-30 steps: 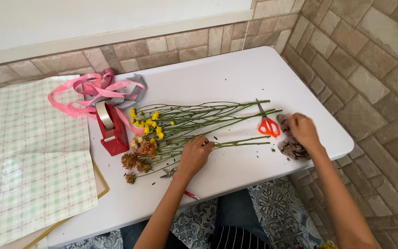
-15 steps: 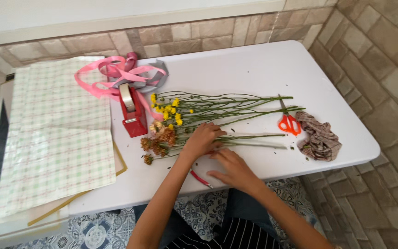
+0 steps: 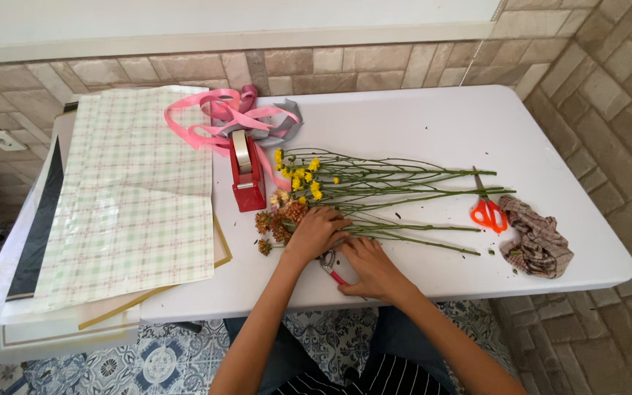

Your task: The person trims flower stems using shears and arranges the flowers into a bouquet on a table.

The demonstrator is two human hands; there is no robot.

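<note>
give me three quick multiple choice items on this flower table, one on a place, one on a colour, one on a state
1. Where do the orange scissors lie?
A. by the stem ends, near the crumpled cloth
B. on the checked paper
C. on the floor

2. What colour is the tape dispenser?
A. blue
B. red
C. white

3. What is the left hand doing?
A. holding a cup in the air
B. resting on the flower stems
C. hanging off the table

Answers: 1 A, they sit just left of the cloth. 2 B, its body is red. 3 B, the hand lies on the stems by the blooms.
</note>
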